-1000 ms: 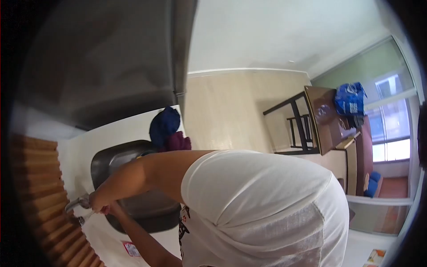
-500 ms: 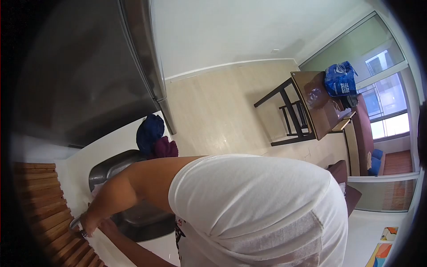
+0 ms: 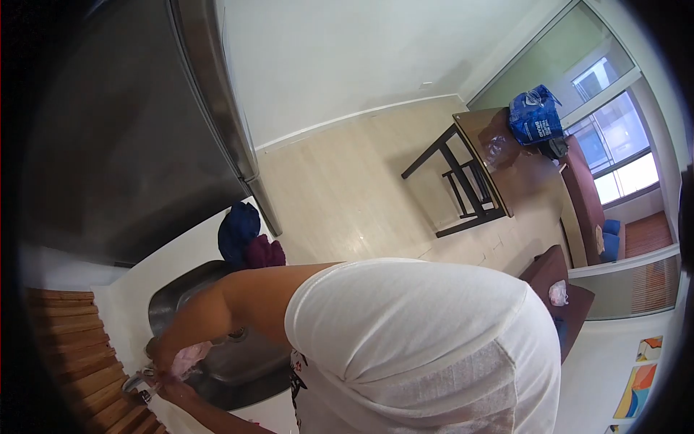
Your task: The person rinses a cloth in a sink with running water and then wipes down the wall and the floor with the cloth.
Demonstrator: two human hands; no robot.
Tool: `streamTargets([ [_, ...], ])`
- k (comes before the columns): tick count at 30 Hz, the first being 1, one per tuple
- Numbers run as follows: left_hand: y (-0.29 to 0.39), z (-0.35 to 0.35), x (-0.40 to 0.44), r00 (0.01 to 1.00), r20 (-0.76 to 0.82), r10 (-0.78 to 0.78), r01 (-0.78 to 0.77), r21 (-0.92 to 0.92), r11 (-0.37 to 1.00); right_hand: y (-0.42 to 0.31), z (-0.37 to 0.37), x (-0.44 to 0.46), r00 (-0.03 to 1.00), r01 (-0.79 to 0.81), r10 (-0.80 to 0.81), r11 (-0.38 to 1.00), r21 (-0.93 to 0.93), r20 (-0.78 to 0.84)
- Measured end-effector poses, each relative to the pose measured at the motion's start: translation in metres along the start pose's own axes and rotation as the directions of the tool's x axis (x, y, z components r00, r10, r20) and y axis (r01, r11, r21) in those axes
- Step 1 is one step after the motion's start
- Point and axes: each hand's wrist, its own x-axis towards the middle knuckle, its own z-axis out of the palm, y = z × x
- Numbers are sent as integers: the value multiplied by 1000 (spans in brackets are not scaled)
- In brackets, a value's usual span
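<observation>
My right hand point(image 3: 163, 354) reaches over the steel sink point(image 3: 246, 365) beside the chrome faucet point(image 3: 135, 381), its fingers mostly hidden behind the wrist. Close below it, my left hand point(image 3: 170, 389) is closed against a crumpled, pale pink cloth point(image 3: 192, 357). The cloth looks thin and bunched up, hanging over the sink basin. Both hands are close together near the faucet, and the exact grip of the right one cannot be made out.
A dark blue cloth point(image 3: 238, 230) and a maroon cloth point(image 3: 265, 252) lie on the white counter point(image 3: 181, 242) past the sink. A large steel refrigerator point(image 3: 108, 123) stands beside it. Across the floor, a table point(image 3: 473, 130) bears a blue bag point(image 3: 535, 116).
Both hands have shifted slightly away from the faucet toward the basin. The pink cloth, earlier mostly behind my right forearm, now shows beside my hands. The view has tilted slightly.
</observation>
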Motion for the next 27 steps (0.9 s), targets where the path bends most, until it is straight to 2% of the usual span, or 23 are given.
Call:
streamTargets([
  [2, 8, 7, -5, 999, 15, 46, -46, -8, 999, 9, -3, -6, 996, 39, -34, 997, -65, 87],
  [4, 21, 15, -15, 996, 82, 28, -40, 155, 987, 8, -3, -3, 988, 95, -81, 991, -98, 134],
  [5, 25, 15, -18, 989, 148, -3, -44, 318, 947, 5, -3, -1, 984, 116, -99, 987, -113, 150],
  [6, 6, -5, -5, 990, 138, -2, -42, 318, 947, 2, -3, 3, 982, 138, -120, 983, -117, 148],
  [8, -48, -56, 28, 915, 397, -65, -174, 537, 825, 0, 11, 18, 984, 152, -143, 984, -88, 102],
  [9, -45, -50, 26, 951, 287, -116, -109, 659, 744, -2, 21, 28, 987, 148, -144, 987, -61, 65],
  [10, -44, -42, 20, 956, 271, -113, -100, 664, 741, -6, 33, 37, 990, 139, -140, 990, -8, -13],
  [11, -37, -27, 6, 983, 148, -108, -7, 618, 786, -15, 26, 29, 988, 157, -157, 988, -2, -3],
  [12, -30, -17, -7, 994, 23, -109, 78, 557, 827, -24, 4, 9, 997, 34, -25, 991, 131, -72],
  [13, -26, -11, -15, 995, 4, -104, 84, 561, 824, -29, -11, -4, 986, -85, 120, 960, 266, -119],
  [14, -25, -4, -22, 999, 32, -9, -9, 527, 850, -26, -13, -7, 988, -75, 108, 961, 265, -113],
  [15, -26, 3, -25, 994, 61, 91, -109, 484, 868, -20, -19, -10, 971, 13, 74, 934, 358, -228],
  [16, -25, 5, -28, 993, 57, 102, -116, 475, 872, -16, -26, -12, 937, 110, 51, 895, 433, -345],
  [18, -28, 0, -27, 993, 89, -72, 23, 457, 889, -17, -38, -11, 936, 121, 35, 902, 414, -349],
  [20, -56, -20, -19, 974, 165, -155, 100, 301, 948, -18, -44, -11, 927, 130, 73, 857, 499, -367],
  [22, -48, -32, -19, 940, 157, -304, 245, 309, 919, -8, -43, 0, 923, 220, -57, 889, 401, -380],
  [24, -39, -23, -23, 909, -77, -409, 407, -41, 913, -5, -57, -12, 956, 203, -155, 962, 184, -249],
  [26, -32, -12, -27, 910, -92, -405, 393, -118, 912, -5, -70, -30, 991, 134, -134, 991, 21, -9],
  [27, -30, -6, -29, 919, -64, -388, 381, -107, 918, 3, -65, -28, 984, 169, -164, 982, -81, 68],
])
